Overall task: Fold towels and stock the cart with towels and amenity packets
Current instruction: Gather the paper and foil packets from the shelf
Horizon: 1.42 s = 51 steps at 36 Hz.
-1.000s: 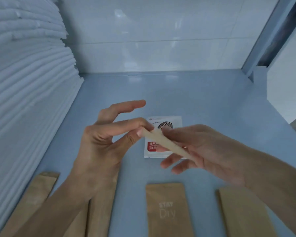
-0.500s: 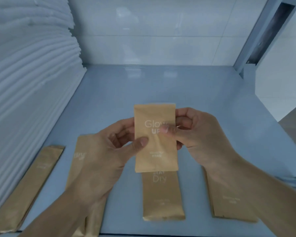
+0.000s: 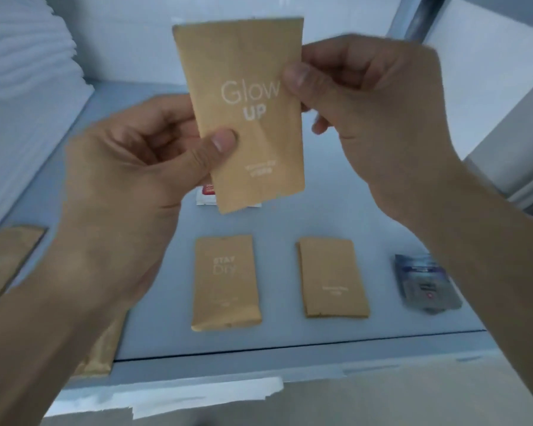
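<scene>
- "Glow UP" packet (image 3: 246,118), tan kraft paper, is up in the upper middle of the frame now, much higher and nearer the camera than half a second ago, when you held it low over the shelf.
- Your left hand (image 3: 130,179) pinches its lower left edge, thumb pressed flat on the front.
- Your right hand (image 3: 366,112) pinches the right edge beside the white "Glow" lettering, thumb on the front, fingers curled behind.
- It stands upright, tilted slightly left, faintly creased, with small white print near the bottom.
- The red-and-white sachet (image 3: 206,195), covered a moment ago, peeks out under the packet's lower left corner.
- Lower middle of the frame, the "STAY Dry" packet (image 3: 225,281) lies flat on the blue shelf (image 3: 290,219), a plain tan packet (image 3: 333,278) just beside it on the right.
- A dark blue wrapper (image 3: 425,284) now shows at lower right, against your right forearm.
- White folded towels (image 3: 19,72) are stacked at upper left.
</scene>
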Tool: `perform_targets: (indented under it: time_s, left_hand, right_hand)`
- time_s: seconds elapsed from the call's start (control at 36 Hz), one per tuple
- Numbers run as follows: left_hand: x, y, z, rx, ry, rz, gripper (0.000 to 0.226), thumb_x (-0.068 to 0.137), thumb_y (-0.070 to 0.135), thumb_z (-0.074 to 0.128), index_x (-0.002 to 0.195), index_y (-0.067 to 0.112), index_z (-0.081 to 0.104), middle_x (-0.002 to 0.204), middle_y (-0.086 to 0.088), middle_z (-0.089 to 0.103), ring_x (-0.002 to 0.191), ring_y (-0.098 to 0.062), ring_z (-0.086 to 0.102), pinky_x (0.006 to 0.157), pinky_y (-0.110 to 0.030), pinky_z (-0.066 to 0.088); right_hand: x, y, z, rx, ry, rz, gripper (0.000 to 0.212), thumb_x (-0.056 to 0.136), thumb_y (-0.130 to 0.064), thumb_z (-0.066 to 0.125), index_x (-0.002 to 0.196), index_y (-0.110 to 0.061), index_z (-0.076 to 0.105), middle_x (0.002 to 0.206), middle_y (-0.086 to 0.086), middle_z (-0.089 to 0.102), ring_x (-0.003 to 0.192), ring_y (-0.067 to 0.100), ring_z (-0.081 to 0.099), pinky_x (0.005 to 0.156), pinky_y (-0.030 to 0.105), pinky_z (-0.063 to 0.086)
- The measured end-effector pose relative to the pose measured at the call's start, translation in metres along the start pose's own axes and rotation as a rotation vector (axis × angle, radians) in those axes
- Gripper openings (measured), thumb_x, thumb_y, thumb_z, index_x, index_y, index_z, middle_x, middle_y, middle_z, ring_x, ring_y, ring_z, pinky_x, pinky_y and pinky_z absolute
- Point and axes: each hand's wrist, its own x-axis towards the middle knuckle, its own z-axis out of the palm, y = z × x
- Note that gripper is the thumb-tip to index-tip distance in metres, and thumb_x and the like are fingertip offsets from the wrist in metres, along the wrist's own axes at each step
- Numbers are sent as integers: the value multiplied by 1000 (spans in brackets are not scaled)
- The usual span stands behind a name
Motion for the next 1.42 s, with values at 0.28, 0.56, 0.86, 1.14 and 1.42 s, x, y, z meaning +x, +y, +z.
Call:
perform_targets:
  time_s: [0.28,0.56,0.86,1.14,1.42]
  left_hand:
    - [-50,-1,1,75,235,-422,27,83,13,78,109,19,75,84,-8,75,75,-18,71,66,-28,56]
    - [-112,-7,-39,196,307,-623,45,80,8,80,107,40,63,77,10,70,59,-10,59,60,-29,56]
    - [-106,-2,-69,228,242,-510,49,77,9,83,111,40,68,88,19,74,69,-2,70,61,-9,50]
    - [-78,-3,-39,425,-25,-123,45,75,4,84,110,30,73,115,16,61,86,1,69,78,-7,51]
    - [-118,-56,-30,927,-208,-22,37,63,17,92,95,12,75,102,4,66,93,-18,63,82,-24,43]
  right_hand:
    - [-51,44,22,155,-129,438,16,87,0,69,98,-11,71,71,9,72,51,13,61,48,21,50]
    - [-87,63,80,97,-282,606,27,80,6,74,88,-19,75,63,11,69,40,12,51,37,13,35]
    - [-64,54,102,-256,-137,423,25,85,-9,71,96,-31,71,75,-5,73,68,15,66,74,42,57]
    - [-43,37,57,-282,70,390,33,91,-7,65,123,-16,67,81,-1,72,50,0,59,49,12,46]
    - [-87,87,66,-747,-335,385,31,92,-12,63,122,-18,68,112,0,60,99,20,60,77,15,28]
